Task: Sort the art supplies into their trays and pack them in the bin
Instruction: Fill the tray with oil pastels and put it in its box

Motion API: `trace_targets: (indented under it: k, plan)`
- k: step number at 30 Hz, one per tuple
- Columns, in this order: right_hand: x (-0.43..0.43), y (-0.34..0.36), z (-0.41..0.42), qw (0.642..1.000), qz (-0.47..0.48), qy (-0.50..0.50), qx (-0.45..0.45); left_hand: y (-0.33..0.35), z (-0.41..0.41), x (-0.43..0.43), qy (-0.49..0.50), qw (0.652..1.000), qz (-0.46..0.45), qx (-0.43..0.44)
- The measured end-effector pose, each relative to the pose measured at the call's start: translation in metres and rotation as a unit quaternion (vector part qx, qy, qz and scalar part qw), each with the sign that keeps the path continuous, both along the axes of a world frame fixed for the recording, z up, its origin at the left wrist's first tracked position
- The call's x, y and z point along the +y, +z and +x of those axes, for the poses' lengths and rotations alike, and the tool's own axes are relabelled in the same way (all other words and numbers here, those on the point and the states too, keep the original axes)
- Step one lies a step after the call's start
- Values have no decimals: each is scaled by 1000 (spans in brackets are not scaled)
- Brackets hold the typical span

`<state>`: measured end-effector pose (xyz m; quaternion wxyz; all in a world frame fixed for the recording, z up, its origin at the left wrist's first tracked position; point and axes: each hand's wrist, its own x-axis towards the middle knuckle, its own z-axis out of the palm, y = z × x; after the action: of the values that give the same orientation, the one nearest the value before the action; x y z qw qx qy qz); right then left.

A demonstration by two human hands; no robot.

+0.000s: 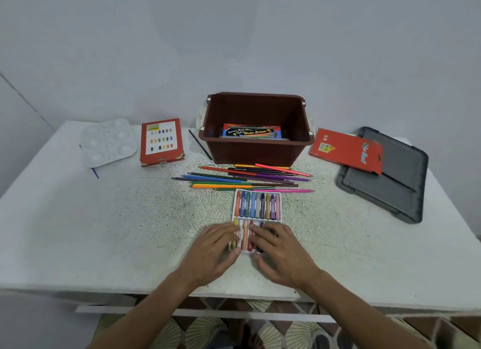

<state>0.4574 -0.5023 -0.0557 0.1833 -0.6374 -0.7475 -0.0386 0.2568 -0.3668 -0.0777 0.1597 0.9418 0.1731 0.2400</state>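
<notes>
A white crayon tray (236, 202) lies near the table's front middle, with two rows of crayons (257, 205) in it. My left hand (214, 252) grips the tray's near left corner, fingers over the lower row. My right hand (279, 249) lies flat on the lower row's right side and hides those crayons. Behind the tray, several loose coloured pencils (244, 178) lie in a heap. The brown bin (256, 150) stands beyond them and holds a water-colour box (251, 132).
A red crayon box (161, 141) and a white palette (108, 141) lie at the back left, with a thin brush (201, 146) beside the bin. At the right, a red pencil box (346, 149) rests on the grey bin lid (390, 184).
</notes>
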Motion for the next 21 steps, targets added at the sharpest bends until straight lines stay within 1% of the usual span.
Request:
trace_targets:
  k: [4,7,13,16,19,21]
  plan:
    - [-2,-5,-2,1000,-8,-10,8,-2,-5,10,-47,998,38,25]
    - [3,1,-3,1000,3,-7,13,4,-6,15,-55,997,52,24]
    - [12,0,-8,1000,-10,5,27,6,-11,18,-70,997,24,35]
    - [13,-5,-7,1000,-11,4,27,7,-11,19,-75,996,25,36]
    - [19,-3,-4,998,6,8,55,12,-5,25,-68,997,24,17]
    - [28,1,0,997,22,-12,72,16,4,31,-50,999,18,11]
